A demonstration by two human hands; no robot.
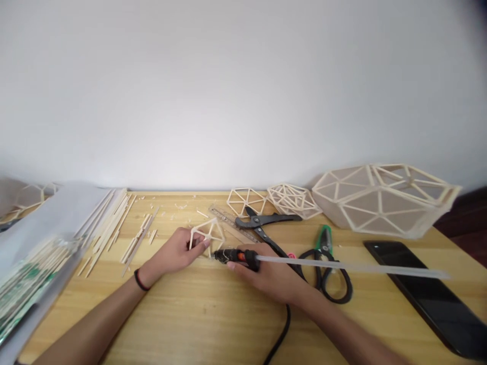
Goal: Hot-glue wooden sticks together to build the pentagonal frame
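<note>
Frame (208, 235), pale, wooden and spoked, is pinched by left fingers (200, 248); right fingers (242, 271) grip a glue gun (249, 258).

Sm. spoked wood frame (208, 236), tilted, w/ blk glue gun (251, 260) nr lower edge

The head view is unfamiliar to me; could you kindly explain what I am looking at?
There is no robot: these are a person's bare hands, seen from a camera worn on the head. The left hand holds a small wooden frame. The right hand grips what looks like a glue gun, its nozzle close to the frame and a long translucent rod sticking out behind. On the wooden table, loose sticks lie at the left, pliers and scissors near the right hand, and a phone at far right, with a large lattice structure behind it.
</note>
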